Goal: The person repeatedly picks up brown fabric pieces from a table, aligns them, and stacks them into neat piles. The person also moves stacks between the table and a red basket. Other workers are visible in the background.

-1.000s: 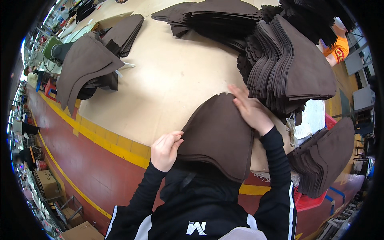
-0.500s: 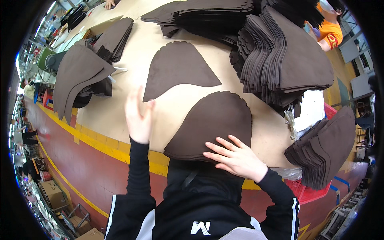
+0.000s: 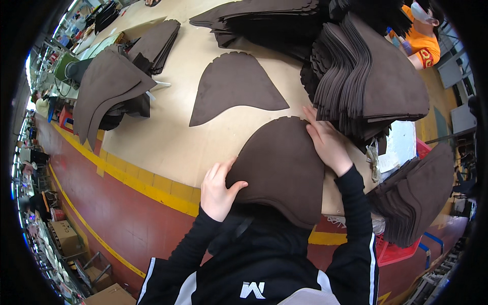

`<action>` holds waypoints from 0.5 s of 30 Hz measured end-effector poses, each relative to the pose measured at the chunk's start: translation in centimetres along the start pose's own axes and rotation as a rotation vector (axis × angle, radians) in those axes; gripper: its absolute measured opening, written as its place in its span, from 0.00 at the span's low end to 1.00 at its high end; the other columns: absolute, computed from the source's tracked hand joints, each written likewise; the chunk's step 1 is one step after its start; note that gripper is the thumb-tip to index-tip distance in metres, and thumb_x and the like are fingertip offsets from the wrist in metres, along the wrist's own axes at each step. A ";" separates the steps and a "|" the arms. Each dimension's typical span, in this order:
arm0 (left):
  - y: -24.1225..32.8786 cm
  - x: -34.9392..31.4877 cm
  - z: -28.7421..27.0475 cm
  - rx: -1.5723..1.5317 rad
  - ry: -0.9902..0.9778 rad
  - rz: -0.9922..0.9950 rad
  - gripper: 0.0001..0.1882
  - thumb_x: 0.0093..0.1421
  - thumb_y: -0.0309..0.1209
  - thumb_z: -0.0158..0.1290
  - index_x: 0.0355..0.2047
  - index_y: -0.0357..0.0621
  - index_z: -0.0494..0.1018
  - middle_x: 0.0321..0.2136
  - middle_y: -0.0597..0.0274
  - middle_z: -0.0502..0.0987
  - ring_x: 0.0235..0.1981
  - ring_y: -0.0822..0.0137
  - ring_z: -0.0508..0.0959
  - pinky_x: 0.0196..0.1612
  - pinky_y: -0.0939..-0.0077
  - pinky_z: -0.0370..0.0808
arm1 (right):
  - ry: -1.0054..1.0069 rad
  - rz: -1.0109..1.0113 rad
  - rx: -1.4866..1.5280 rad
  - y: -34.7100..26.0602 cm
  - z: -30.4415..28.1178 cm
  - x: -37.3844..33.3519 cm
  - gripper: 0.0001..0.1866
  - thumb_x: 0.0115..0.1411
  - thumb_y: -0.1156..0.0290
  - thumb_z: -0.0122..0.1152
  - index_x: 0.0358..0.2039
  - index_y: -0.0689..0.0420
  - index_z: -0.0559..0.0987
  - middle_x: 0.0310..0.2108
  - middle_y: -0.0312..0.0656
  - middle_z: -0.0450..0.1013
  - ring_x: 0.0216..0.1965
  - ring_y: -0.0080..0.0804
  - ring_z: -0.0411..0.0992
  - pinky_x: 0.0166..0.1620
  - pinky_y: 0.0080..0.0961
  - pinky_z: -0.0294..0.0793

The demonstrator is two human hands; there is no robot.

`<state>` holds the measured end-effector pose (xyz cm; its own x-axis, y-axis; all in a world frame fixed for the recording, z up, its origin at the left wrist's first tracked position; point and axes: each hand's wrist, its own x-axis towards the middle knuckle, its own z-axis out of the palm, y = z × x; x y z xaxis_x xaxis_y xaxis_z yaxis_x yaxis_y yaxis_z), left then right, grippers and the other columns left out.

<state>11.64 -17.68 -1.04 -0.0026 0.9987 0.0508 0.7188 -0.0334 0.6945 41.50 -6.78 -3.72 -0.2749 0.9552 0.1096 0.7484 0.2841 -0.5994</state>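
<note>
A dark brown, bell-shaped cut panel [image 3: 277, 162] with a notched top edge lies in front of me, its lower edge overhanging the table's near edge. More layers show at its lower rim. My left hand [image 3: 218, 190] grips its left edge, thumb on top and fingers at the side. My right hand [image 3: 329, 145] rests at its upper right edge, fingers stretched out and thumb apart. Beyond it, a second brown panel [image 3: 236, 86] lies flat alone on the pale table [image 3: 168, 152].
Thick stacks of brown panels [image 3: 391, 76] stand at the right, with another pile [image 3: 264, 15] at the back. More panels [image 3: 109, 86] sit at the left. A bundle [image 3: 419, 198] rests above a red basket [image 3: 389, 249]. A person in orange [image 3: 424, 43] is at the far right.
My left hand has come down to the near panel's left edge. My right hand has slid from its lower part up to the right edge. The near panel has turned slightly.
</note>
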 end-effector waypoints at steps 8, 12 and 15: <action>-2.6 5.2 -3.7 -0.373 0.217 0.033 0.18 0.61 0.24 0.61 0.52 0.33 0.78 0.36 0.49 0.84 0.38 0.69 0.84 0.45 0.78 0.77 | 0.190 -0.150 -0.203 -3.1 -3.3 -9.3 0.25 0.59 0.73 0.63 0.59 0.55 0.76 0.63 0.49 0.68 0.63 0.49 0.67 0.63 0.44 0.66; -5.9 10.9 -5.2 -0.232 0.363 0.060 0.22 0.64 0.28 0.59 0.57 0.35 0.75 0.49 0.48 0.81 0.51 0.61 0.80 0.56 0.72 0.72 | -0.037 -0.348 -0.278 -6.1 -3.4 -9.8 0.31 0.53 0.67 0.70 0.60 0.50 0.76 0.66 0.44 0.66 0.65 0.43 0.65 0.66 0.44 0.63; -4.4 10.2 -4.7 -0.013 0.397 0.176 0.26 0.62 0.29 0.60 0.60 0.36 0.71 0.56 0.47 0.75 0.58 0.53 0.74 0.62 0.64 0.68 | -0.204 -0.448 -0.245 -8.5 -1.0 -8.8 0.31 0.58 0.60 0.68 0.63 0.45 0.73 0.67 0.35 0.65 0.67 0.33 0.64 0.68 0.43 0.61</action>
<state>5.21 -7.50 -0.18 -0.1502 0.8855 0.4396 0.7232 -0.2048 0.6596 38.16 -17.49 1.26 -0.6925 0.7076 0.1408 0.6430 0.6938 -0.3242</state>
